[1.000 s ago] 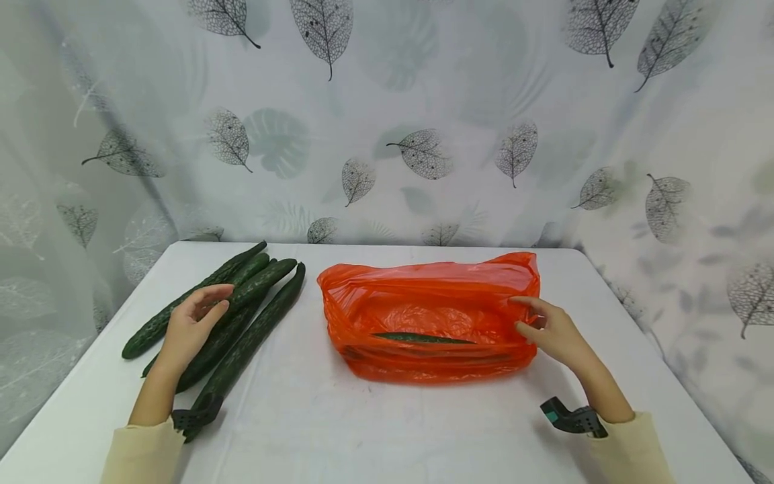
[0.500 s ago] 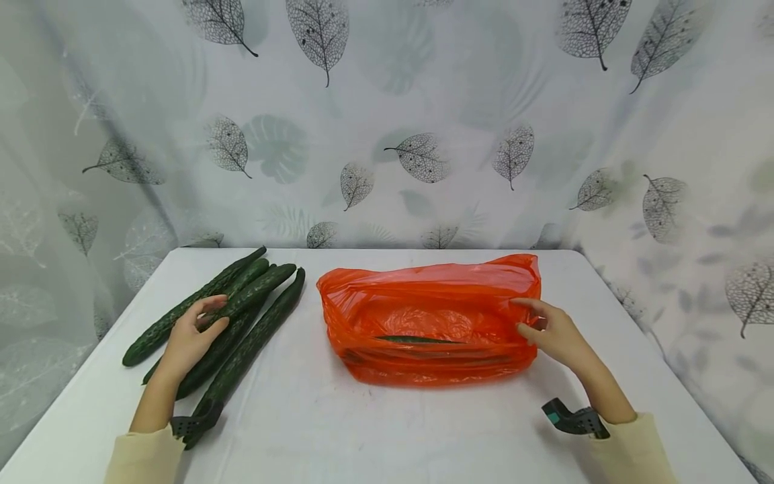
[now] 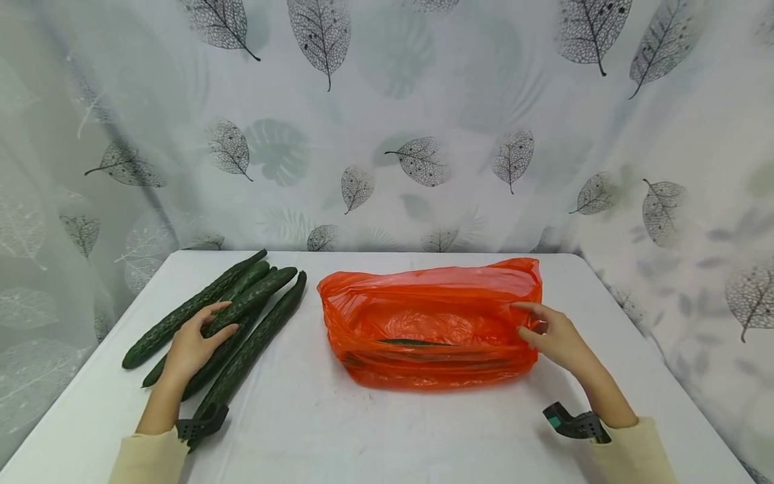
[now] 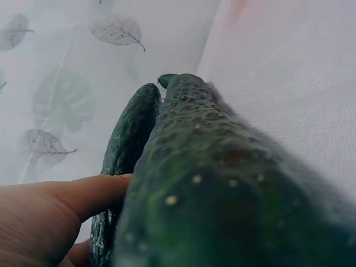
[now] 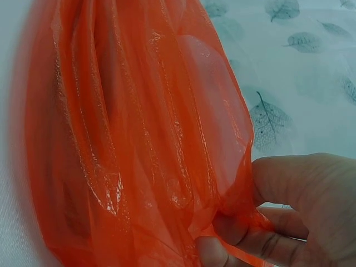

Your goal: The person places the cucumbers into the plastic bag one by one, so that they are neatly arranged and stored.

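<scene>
On the left of the table my left hand (image 3: 190, 346) curls its thumb and fingers around a dark green cucumber (image 3: 259, 290) in a pile. The left wrist view shows the thumb lying across this cucumber (image 4: 133, 130), with another cucumber (image 4: 194, 161) large in front. My right hand (image 3: 556, 336) pinches the right edge of an orange-red plastic bag (image 3: 429, 296), fingertips in its folds. The bag lies sideways with its mouth held wide, and a cucumber (image 3: 414, 342) shows inside. In the right wrist view the thin plastic (image 5: 150, 133) bunches between thumb and fingers.
More cucumbers lie slanted beside the held one, one along the left (image 3: 175, 323) and one along the right (image 3: 260, 346). White cloth covers the table (image 3: 375, 430). Behind it hangs a leaf-print curtain (image 3: 387, 101). Both wrists wear black straps (image 3: 577, 423).
My left hand has lowered and spread slightly around a cucumber in the pile. The right hand keeps its hold on the bag's edge. The whole head view has shifted a little downward.
</scene>
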The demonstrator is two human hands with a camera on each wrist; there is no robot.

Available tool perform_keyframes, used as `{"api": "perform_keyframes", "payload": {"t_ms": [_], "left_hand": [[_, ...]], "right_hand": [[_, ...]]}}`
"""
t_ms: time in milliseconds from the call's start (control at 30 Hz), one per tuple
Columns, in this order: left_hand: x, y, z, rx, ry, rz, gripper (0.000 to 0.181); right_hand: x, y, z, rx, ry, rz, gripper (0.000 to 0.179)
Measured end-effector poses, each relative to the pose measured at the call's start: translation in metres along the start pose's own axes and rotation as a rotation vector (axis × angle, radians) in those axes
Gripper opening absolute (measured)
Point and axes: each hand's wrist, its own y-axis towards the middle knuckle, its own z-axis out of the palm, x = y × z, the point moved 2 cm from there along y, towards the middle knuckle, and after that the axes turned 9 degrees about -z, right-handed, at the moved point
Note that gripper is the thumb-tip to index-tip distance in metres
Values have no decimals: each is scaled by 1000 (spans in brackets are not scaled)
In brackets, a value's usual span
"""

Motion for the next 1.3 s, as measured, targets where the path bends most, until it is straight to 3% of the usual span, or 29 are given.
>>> {"api": "perform_keyframes", "payload": {"t_ms": [533, 967, 1300], "left_hand": [[-3, -6, -2, -91, 35, 38, 54], [-5, -7, -1, -155, 107, 7, 53], [-10, -8, -3, -185, 88, -15, 53]], "right_hand": [[-1, 0, 3, 2, 6, 7, 43], [1, 0, -2, 2, 17, 11, 42], [-1, 0, -1, -2, 33, 15, 42]]}}
